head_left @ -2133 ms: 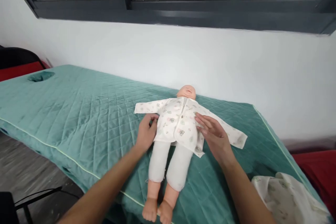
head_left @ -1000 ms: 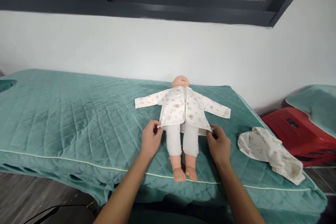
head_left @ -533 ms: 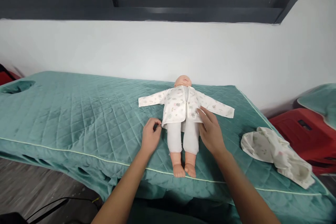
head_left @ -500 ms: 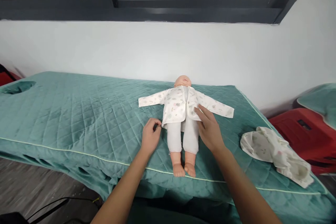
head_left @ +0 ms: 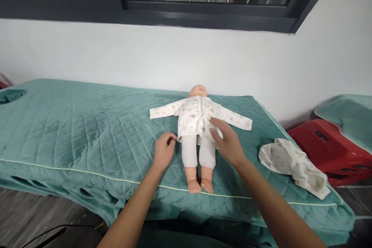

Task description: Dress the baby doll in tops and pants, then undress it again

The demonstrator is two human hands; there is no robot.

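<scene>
A baby doll (head_left: 192, 151) lies on its back on a green quilted bed cover (head_left: 95, 135), its bare feet toward me. It wears a white printed baby jacket (head_left: 188, 118) with the sleeves stretched out sideways, over white fabric legs. My left hand (head_left: 165, 150) is closed in a pinch at the jacket's lower left corner. Over the right front panel is my right hand (head_left: 228, 141), thumb and fingers apart, fingertips at the cloth. Whether they press on it I cannot tell.
A crumpled white printed garment (head_left: 295, 166) lies on the bed's right side. Beyond that edge stands a red plastic stool (head_left: 316, 147) with green fabric on it. Behind the bed are a white wall (head_left: 116, 54) and a dark window frame (head_left: 203, 17).
My right hand has shifted left over the doll's front, and the jacket's two front panels now lie closer together. My left hand stays at the hem. The view has turned slightly.
</scene>
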